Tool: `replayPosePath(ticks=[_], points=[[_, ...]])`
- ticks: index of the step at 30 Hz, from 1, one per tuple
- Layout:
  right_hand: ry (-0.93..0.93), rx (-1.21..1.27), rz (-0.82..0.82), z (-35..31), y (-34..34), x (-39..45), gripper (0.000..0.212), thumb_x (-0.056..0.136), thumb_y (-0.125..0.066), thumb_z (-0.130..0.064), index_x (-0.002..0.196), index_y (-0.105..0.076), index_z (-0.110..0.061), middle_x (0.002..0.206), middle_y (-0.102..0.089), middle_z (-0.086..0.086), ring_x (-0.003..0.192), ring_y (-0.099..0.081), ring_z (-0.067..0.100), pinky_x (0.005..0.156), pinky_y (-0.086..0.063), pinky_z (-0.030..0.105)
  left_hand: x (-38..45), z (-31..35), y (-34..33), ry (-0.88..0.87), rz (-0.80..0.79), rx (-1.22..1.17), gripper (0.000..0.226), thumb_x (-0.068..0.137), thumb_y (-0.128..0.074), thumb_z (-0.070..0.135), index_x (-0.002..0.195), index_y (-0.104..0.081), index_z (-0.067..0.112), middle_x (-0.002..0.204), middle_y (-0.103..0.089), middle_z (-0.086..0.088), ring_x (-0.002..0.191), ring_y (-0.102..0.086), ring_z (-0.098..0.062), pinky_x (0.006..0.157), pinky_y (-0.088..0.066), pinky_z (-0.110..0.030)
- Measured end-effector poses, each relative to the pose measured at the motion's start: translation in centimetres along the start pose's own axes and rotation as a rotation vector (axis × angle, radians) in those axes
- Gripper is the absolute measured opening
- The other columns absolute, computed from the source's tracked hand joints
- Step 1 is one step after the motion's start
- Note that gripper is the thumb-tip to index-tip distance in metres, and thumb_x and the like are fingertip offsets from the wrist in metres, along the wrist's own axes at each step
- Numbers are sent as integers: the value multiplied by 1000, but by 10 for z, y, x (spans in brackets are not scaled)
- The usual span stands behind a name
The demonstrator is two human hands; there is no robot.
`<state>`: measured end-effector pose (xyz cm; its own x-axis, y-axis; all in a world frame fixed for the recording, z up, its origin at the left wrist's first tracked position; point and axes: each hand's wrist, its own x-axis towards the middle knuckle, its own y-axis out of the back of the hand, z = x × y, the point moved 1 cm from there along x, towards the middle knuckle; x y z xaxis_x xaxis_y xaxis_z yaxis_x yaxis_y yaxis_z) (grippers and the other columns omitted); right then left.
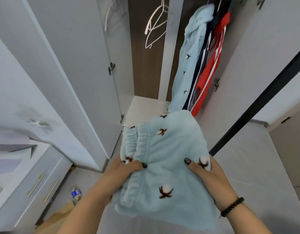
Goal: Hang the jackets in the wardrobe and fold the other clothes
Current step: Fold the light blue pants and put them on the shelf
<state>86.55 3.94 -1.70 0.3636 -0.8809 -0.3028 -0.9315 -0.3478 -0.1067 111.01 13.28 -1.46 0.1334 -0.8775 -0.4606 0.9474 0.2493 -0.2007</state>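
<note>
You hold the folded pale blue fleece trousers [164,159] in front of you, at about 6 o'clock in the view. Your left hand [122,171] grips the gathered waistband side, thumb curled over the top and fingers hidden under the cloth. Your right hand [208,173] clamps the opposite edge, thumb lying on top of the fleece, with a dark bead bracelet [232,207] on that wrist. At 8 o'clock a plastic bottle [75,194] lies on the floor beside a white drawer unit [36,181]. Beyond the trousers, at 12 o'clock, the open wardrobe [145,105] shows its pale shelf. At 1 o'clock hang a matching blue fleece jacket [189,61], a navy striped jacket [203,54] and a red jacket [211,68], pressed together. Bare white hangers [156,24] hang at 12 o'clock, left of the divider.
</note>
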Motion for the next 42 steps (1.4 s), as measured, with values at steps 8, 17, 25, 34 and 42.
replayPosePath(ticks=[8, 17, 25, 34, 42], points=[[133, -32, -16, -87, -57, -8, 54, 64, -80, -41, 114, -65, -28, 108, -72, -4, 97, -70, 19, 82, -56, 40, -38, 101, 27, -136, -11, 104, 54, 65, -79, 35, 117, -65, 29, 112, -73, 0, 102, -70, -23, 89, -55, -44], [295, -3, -63, -180, -73, 20, 57, 63, -79, -37, 117, -65, -26, 112, -71, -1, 101, -69, 22, 90, -53, 45, -38, 205, 18, -311, 16, 203, 50, 65, -75, 37, 114, -67, 30, 107, -74, 4, 98, -71, -18, 90, -54, -39], [464, 11, -72, -264, -49, 96, 40, 67, -78, -38, 104, -72, -29, 109, -72, -1, 99, -70, 20, 87, -54, 42, 27, 299, -14, -438, -42, 238, 41, 72, -76, 32, 112, -69, 27, 108, -74, 0, 99, -71, -19, 83, -55, -34], [633, 27, -88, -411, -10, 213, 33, 72, -78, -30, 103, -72, -24, 104, -74, 0, 93, -71, 19, 67, -58, 28, 135, 438, -66, -609, -57, 289, 38, 85, -71, 28, 120, -67, 13, 118, -70, -9, 109, -67, -23, 88, -53, -32], [792, -166, 96, -520, 17, 288, 24, 74, -80, -34, 95, -70, -25, 89, -75, -14, 79, -70, 3, 61, -56, 18, 227, 557, -102, -763, -74, 165, 43, 66, -81, 32, 109, -73, 25, 107, -74, -2, 97, -72, -20, 83, -51, -33]])
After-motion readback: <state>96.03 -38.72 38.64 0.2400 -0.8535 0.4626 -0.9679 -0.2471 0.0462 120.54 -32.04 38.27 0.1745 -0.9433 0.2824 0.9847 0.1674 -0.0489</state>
